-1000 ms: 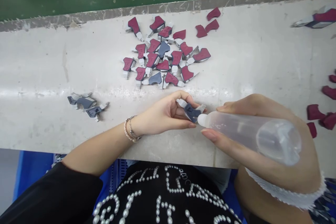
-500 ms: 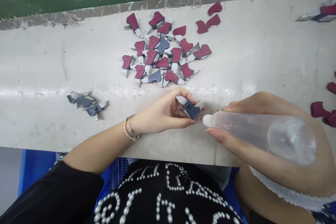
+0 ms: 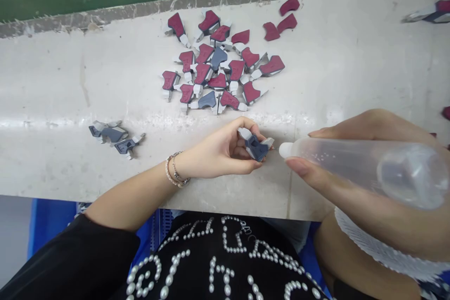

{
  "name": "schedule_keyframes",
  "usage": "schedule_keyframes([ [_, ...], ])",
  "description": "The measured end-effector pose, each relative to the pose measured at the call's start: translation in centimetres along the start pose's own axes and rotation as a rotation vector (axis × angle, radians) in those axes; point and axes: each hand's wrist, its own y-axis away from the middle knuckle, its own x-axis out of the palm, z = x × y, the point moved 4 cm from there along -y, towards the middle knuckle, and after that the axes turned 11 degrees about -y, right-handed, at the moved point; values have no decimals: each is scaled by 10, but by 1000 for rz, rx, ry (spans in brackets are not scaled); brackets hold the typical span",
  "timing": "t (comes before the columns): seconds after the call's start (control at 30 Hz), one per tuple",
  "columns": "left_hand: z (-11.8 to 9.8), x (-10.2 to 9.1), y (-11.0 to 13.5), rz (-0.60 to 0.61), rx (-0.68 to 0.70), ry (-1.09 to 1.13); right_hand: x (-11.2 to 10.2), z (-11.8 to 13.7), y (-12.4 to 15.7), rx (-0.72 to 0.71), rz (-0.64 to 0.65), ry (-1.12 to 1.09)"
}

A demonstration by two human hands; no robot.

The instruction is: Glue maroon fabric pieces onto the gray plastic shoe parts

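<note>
My left hand [image 3: 220,152] pinches a small blue-grey plastic part with white tabs [image 3: 256,145] just above the white bench [image 3: 52,89]. My right hand [image 3: 369,168] is wrapped round a clear squeeze bottle [image 3: 358,168] lying almost level, its white nozzle tip pointing left and sitting a little to the right of the part. A bracelet circles my left wrist.
A heap of several maroon-and-white parts [image 3: 220,70] lies beyond my hands. Two blue-grey parts [image 3: 114,136] lie at the left. Loose maroon caps [image 3: 281,21] sit behind the heap, another part [image 3: 431,11] at the far right. A green wall edges the bench.
The bottle has drawn back to the right, so its nozzle, which touched the part a second ago, now stands slightly off it. My left hand has barely moved.
</note>
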Motion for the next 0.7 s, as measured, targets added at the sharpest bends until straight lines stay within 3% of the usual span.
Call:
schedule_keyframes([
  [0.6,-6,2,-1,60,10,-59,15,8,-1,-53,-13,-57],
  [0.7,-4,2,0,72,2,-21,6,9,-3,-51,-47,-69],
])
